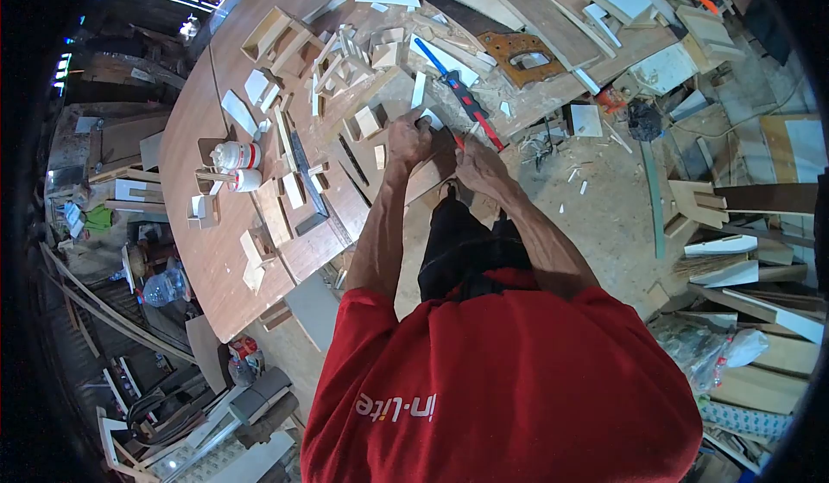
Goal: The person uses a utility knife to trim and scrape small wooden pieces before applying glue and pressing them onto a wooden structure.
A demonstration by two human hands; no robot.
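Near the table's front edge, my left hand [410,139] is closed, its fingers on a small white-faced wood piece [431,118]. My right hand [482,167], just to the right, grips a slim red tool [458,142]; its kind is too small to make out. Beyond my hands lies a blue, black and red tool [456,87], long and narrow, slanting toward the edge. A white strip [419,90] is beside it. Left of my left hand sits a small notched wood block [370,120], with a small pale offcut [380,156] below it.
A handsaw [521,57] lies at the back among boards and offcuts. Two white glue bottles [235,155] stand on the left of the table [207,250], near several small wooden assemblies [341,70] and a try square [306,176]. Scrap wood [743,258] is stacked on the right.
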